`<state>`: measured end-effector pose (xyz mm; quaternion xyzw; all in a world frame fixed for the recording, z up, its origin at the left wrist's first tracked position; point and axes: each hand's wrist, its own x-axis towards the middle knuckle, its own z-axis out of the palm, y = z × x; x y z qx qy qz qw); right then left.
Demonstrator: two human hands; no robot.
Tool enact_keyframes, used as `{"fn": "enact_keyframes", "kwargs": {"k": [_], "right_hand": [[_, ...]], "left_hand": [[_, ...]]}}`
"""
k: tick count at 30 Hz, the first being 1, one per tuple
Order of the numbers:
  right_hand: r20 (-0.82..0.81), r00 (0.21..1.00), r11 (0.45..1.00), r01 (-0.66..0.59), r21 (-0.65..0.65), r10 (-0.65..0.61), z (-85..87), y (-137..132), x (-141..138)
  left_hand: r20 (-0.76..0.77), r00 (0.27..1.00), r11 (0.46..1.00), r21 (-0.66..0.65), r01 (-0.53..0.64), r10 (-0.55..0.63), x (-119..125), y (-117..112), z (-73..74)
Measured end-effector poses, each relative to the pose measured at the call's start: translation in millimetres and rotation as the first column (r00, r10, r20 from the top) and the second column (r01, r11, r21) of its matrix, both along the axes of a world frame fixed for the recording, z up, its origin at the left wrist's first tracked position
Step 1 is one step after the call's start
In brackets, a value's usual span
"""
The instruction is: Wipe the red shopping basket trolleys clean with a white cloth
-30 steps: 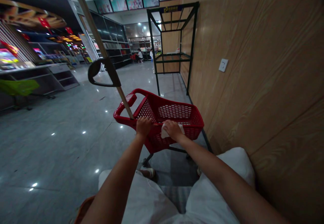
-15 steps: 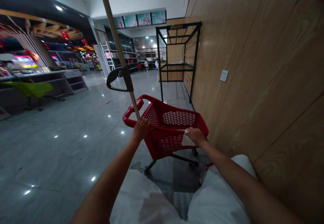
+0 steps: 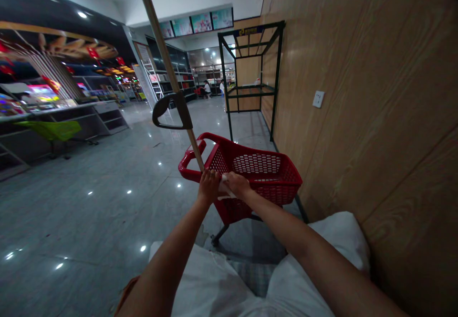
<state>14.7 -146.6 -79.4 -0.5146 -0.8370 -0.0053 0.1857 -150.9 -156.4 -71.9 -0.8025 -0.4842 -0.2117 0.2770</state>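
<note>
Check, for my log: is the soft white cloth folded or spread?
Looks bunched: the white cloth shows as a crumpled edge under the right hand.

The person wears a loose white garment [image 3: 200, 279] that bunches in soft folds, with grey checked fabric [image 3: 252, 279] showing at the near middle. A thin orange band [image 3: 126, 290] runs at near left. The left hand [image 3: 209, 186], right hand [image 3: 238, 185] and forearms [image 3: 304, 240] are bare.

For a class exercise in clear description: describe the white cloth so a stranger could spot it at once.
Beside the wood-panelled wall stands a red plastic shopping cart. On its near rim, beside the left hand, the right hand presses down a small white cloth, the cart's only white thing.
</note>
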Motion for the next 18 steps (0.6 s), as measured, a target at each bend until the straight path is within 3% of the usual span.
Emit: {"fn": "enact_keyframes", "kwargs": {"k": [3, 6, 14, 18], "right_hand": [[-0.026, 0.999, 0.999, -0.021, 0.036, 0.022, 2.5, 3, -19], [0.03, 1.0, 1.0, 0.005, 0.02, -0.005, -6.5, 1, 7], [0.221, 0.961, 0.986, 0.169, -0.006, -0.164, -37.1, -11, 169], [0.207, 0.947, 0.97, 0.241, 0.043, -0.245, -51.1, -21, 238]], "left_hand": [[0.002, 1.0, 1.0, -0.021, 0.004, -0.004, -1, -3, 0.8], [0.024, 1.0, 1.0, -0.022, 0.008, -0.008, -1, -4, -0.1], [0.094, 0.996, 1.0, 0.029, -0.008, 0.005, 13, 2, -7.9], [0.127, 0.992, 0.998, 0.055, -0.024, 0.017, 21, 1, -8.7]]}}
